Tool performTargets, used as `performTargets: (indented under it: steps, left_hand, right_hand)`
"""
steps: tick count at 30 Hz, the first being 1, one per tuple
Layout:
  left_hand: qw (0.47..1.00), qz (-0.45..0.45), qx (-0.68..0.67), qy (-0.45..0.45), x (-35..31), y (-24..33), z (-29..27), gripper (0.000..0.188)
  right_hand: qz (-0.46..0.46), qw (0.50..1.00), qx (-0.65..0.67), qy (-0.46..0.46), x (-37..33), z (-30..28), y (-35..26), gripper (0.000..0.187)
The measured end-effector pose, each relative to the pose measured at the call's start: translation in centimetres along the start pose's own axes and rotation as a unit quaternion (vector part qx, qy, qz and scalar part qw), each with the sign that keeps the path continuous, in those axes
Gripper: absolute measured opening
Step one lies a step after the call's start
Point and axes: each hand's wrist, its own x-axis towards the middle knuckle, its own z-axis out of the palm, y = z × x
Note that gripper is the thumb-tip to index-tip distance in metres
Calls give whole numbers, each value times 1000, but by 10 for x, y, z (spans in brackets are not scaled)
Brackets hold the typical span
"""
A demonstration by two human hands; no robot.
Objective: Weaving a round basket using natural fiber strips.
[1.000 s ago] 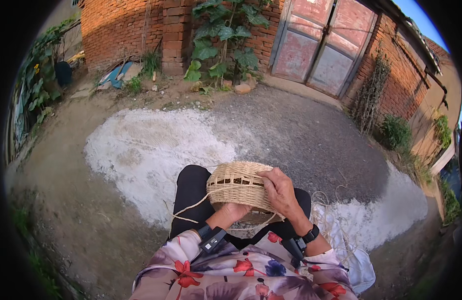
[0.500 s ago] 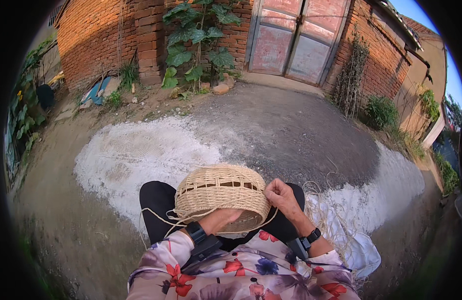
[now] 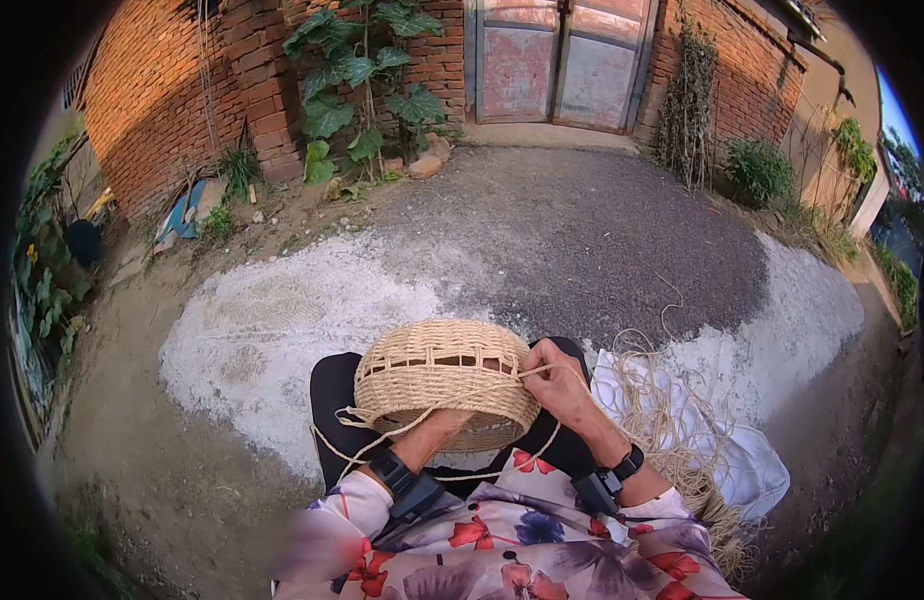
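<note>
While the woven basket sits over the dark-trousered knees, its opening toward the wearer, the left hand reaches inside; fingers hidden, grip cannot be told. Right hand, at basket's right side, pinches a pale strand. Near right: tangled cords over white sheeting. Far: metal door.

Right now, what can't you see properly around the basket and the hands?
All in the head view:
- Left hand: most of its fingers are hidden by the woven basket.
- Right hand: some fingertips are hidden by its own curled fingers.
- Left sleeve: a blurred patch hides part of its pattern.
- Loose strands: too thin and tangled to trace each one.
- Double door: its top is cut off by the upper edge.
</note>
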Motion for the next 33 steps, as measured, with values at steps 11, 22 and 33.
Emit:
performTargets:
  steps: [11, 22, 33]
  left_hand:
    - [1000, -9, -17, 3, -13, 13, -4, 46]
    - [999, 6, -35, 2, -1, 22, 14, 46]
    - [997, 24, -67, 8, -27, 8, 10, 46]
  right_hand:
    - [8, 995, 102, -2, 14, -40, 33, 7]
    - [-245, 951, -188, -2, 5, -11, -15, 11]
    - [-225, 961, -151, 59, 21, -4, -60, 6]
